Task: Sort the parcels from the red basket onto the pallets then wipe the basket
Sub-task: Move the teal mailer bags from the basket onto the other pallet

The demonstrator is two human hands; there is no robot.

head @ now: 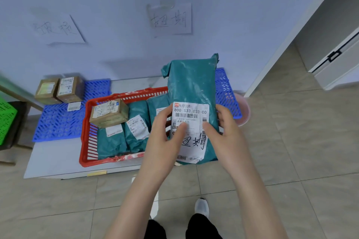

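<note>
1. From my feed, both forearms are bare all the way up from the bottom edge, and the left hand [165,132] and right hand [227,132] are bare too.
2. Legs are in black trousers [202,228], pretty plain.
3. One shoe [202,207] shows, light grey-white with a rounded toe, looks like a sneaker.

I'm looking at a teal plastic mailer bag [192,83] carrying a white paper label [190,111] with black barcode stripes and black handwriting. Other teal bags [112,141] are filling the red slotted plastic basket [85,132]. Brown cardboard boxes [70,89] are sitting on a blue lattice-patterned plastic pallet [58,126]; a bright green mesh crate [5,120] is showing at the left.
</note>
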